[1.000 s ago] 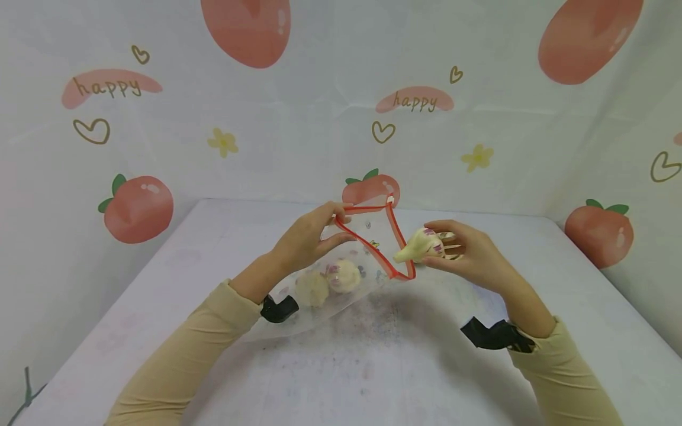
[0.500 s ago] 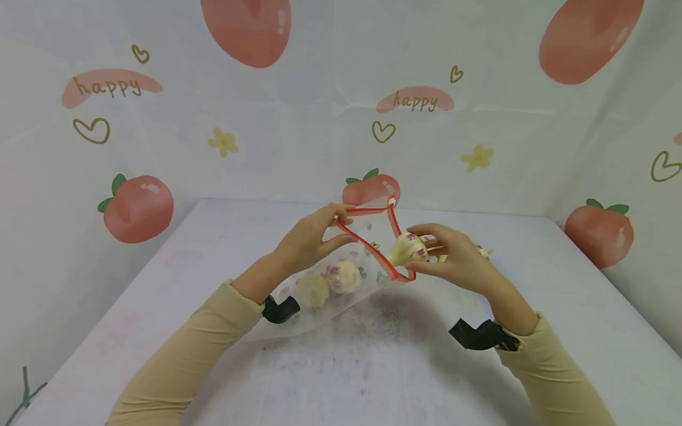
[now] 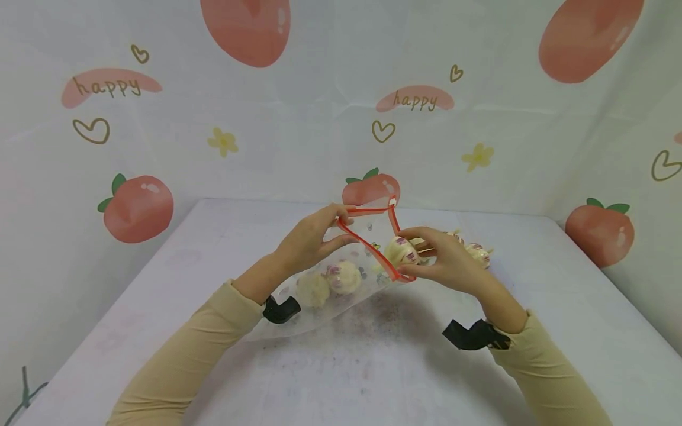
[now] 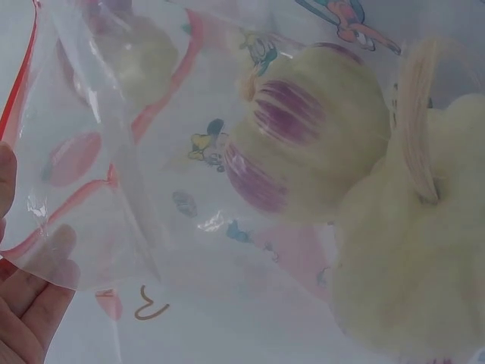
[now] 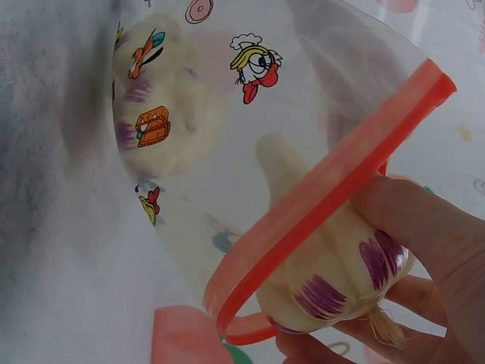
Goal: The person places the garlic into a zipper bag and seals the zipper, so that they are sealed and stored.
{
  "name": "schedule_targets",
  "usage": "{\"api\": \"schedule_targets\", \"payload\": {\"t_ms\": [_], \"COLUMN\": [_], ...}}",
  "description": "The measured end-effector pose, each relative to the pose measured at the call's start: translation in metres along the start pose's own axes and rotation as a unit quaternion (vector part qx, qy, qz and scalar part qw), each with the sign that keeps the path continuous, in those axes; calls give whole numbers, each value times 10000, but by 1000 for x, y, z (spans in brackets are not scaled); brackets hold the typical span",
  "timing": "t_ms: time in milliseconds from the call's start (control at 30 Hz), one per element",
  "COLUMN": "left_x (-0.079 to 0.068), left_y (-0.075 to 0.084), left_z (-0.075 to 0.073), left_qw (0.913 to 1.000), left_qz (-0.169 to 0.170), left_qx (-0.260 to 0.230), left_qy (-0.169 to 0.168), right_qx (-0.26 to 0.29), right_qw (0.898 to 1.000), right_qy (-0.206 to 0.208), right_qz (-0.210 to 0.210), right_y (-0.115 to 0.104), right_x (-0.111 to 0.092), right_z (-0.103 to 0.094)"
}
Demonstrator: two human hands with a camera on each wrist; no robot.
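Observation:
My left hand (image 3: 309, 236) pinches the red-edged rim of a clear zip bag (image 3: 367, 284) printed with small cartoons, keeping its mouth spread wide. Two garlic bulbs, one of them a purple-streaked garlic bulb (image 3: 343, 277), lie inside the bag. Between the thumb and fingers of my right hand (image 3: 444, 257) is another garlic bulb (image 5: 326, 280). Its stem end is past the red rim (image 5: 326, 201), inside the mouth, while its root end still sticks out, as the right wrist view shows.
On the white table (image 3: 341, 378), just behind my right hand, lie more garlic bulbs (image 3: 478, 254), partly hidden by that hand. A white backdrop (image 3: 319, 106) with printed fruit rises behind the table.
My right hand has moved left, carrying its garlic bulb from beside the bag into the mouth. The garlic bulbs behind that hand have come into view. My left hand has stayed nearly still.

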State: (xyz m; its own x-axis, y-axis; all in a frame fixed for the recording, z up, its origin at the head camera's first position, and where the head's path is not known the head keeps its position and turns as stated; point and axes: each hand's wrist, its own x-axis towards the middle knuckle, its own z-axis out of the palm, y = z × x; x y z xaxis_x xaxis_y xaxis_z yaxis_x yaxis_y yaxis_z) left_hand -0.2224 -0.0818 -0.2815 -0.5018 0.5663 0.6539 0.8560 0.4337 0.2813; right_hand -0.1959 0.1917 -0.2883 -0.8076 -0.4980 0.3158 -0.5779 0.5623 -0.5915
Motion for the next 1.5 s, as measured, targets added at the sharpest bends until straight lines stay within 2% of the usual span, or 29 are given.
{"api": "schedule_targets", "payload": {"t_ms": [267, 500, 867, 1200, 1500], "left_x": [0, -1, -1, -1, -1], "left_y": [-1, 0, 1, -1, -3], "left_z": [1, 0, 0, 0, 0], "left_qw": [10000, 10000, 9998, 9999, 10000], "left_qz": [44, 55, -10, 29, 15], "left_qx": [20, 73, 165, 131, 52], "left_qy": [32, -6, -71, -19, 36], "right_qx": [-124, -314, -413, -321, -230], "right_qw": [9999, 9992, 9989, 9988, 9994], "right_qy": [-104, -152, -180, -361, -239], "right_qz": [-21, -201, -130, -99, -100], "right_y": [1, 1, 1, 3, 6], "right_x": [1, 3, 6, 7, 8], "right_z": [3, 7, 12, 13, 12]}}
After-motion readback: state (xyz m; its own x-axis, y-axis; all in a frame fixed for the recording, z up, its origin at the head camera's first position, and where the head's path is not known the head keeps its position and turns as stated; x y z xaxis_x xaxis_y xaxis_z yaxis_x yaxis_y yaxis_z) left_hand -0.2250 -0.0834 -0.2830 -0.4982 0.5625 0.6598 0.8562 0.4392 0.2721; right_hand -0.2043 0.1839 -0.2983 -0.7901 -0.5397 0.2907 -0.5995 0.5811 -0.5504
